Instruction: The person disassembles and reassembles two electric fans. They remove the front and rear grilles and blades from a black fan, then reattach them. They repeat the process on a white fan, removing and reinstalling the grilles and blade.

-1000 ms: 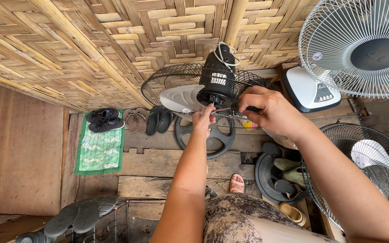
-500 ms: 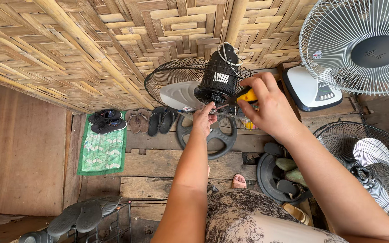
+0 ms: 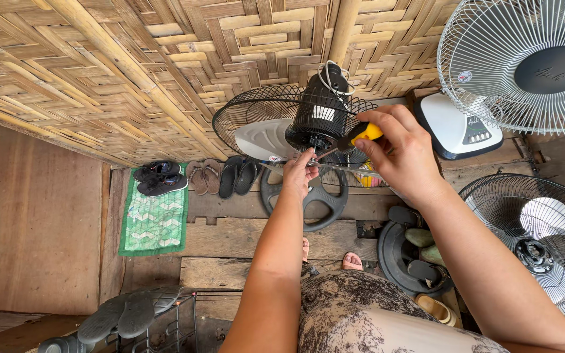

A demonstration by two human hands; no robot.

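right hand (image 3: 403,157) shifted right, screwdriver (image 3: 354,139) at fan motor (image 3: 318,111).

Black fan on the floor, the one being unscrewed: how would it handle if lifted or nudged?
The black fan is probably top-heavy: its motor housing sits above the thin wire guard, so it may tip. The guard likely flexes if gripped. The right hand drives a screwdriver while the left hand steadies it.

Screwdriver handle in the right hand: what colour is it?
Yellow and black; the screwdriver shows between the right hand's fingers in the head view.
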